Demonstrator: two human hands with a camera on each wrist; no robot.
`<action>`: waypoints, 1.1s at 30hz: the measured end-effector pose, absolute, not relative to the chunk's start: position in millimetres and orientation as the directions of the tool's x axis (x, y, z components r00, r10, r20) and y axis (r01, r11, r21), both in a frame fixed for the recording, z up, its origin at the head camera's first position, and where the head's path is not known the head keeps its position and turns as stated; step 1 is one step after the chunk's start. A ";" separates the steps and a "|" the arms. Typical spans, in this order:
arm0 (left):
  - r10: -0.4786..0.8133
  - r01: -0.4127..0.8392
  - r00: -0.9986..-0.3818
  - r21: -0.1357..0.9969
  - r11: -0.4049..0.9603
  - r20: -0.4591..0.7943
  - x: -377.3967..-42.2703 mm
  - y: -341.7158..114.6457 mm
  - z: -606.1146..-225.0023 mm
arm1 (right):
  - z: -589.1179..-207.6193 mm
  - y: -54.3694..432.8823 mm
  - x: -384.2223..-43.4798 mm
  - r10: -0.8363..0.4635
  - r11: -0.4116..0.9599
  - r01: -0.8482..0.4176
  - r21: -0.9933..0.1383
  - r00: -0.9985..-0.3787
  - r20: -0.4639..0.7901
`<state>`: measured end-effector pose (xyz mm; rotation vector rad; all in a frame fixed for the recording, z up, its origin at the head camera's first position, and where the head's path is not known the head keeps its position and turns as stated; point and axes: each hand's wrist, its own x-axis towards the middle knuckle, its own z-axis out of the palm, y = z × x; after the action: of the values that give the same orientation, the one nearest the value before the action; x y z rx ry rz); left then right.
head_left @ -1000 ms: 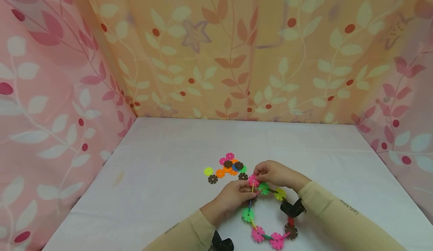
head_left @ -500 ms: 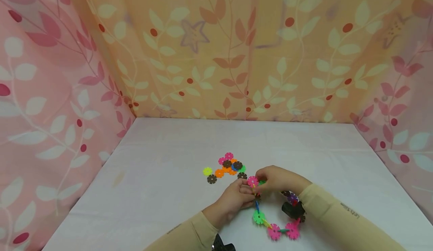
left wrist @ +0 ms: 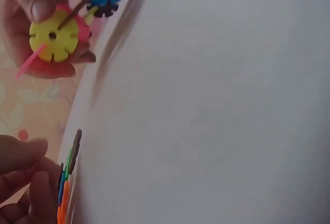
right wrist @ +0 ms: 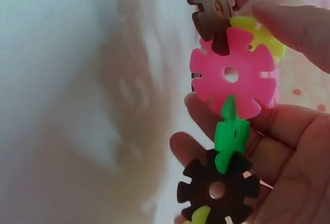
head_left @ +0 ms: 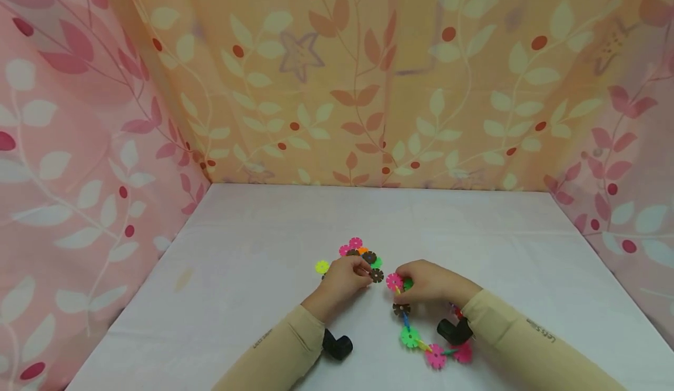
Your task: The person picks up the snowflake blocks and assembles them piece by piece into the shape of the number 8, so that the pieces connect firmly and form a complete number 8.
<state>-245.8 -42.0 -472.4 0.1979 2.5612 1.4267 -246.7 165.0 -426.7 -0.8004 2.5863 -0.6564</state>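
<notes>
My right hand [head_left: 434,283] pinches the upper part of a chain of interlocking plastic snowflake discs [head_left: 409,337]. In the right wrist view, a pink disc [right wrist: 232,74] sits between thumb and fingers, joined by a green disc to a brown disc [right wrist: 219,188]. A yellow disc [left wrist: 54,38] lies by the right thumb in the left wrist view. Over the pile of loose discs [head_left: 356,243] is my left hand [head_left: 344,277], its fingertips beside a loose brown disc [head_left: 376,275]. The left fingers [left wrist: 38,183] are bent, with nothing visible between them. The hand hides part of the pile.
A loose yellow disc [head_left: 322,267] lies at the pile's left side. White cloth covers the table [head_left: 253,221], and patterned curtains [head_left: 358,86] stand behind it and at both sides. Black wrist mounts [head_left: 338,347] hang below both wrists.
My left hand has let go of the chain and moved left to the loose discs. The right hand keeps hold of the chain, whose lower part has swung right.
</notes>
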 end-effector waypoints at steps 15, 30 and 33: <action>0.258 0.243 -0.964 0.602 0.761 0.063 -258.0 -35.8 -479.4 | -427.0 169.3 -245.9 -0.586 0.709 -0.363 -0.604 -0.780 -0.219; 0.231 0.223 -0.971 0.539 0.812 0.055 -257.5 -26.4 -477.4 | -431.5 170.7 -248.1 -0.674 0.642 -0.461 -0.613 -0.720 -0.164; 0.232 0.218 -0.972 0.536 0.816 0.043 -255.9 -25.9 -475.5 | -431.6 170.1 -247.0 -0.683 0.641 -0.475 -0.603 -0.712 -0.164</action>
<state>-255.9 -25.9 -475.5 0.3679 2.9701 0.8712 -247.0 170.1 -431.6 -0.9182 2.4842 -0.7563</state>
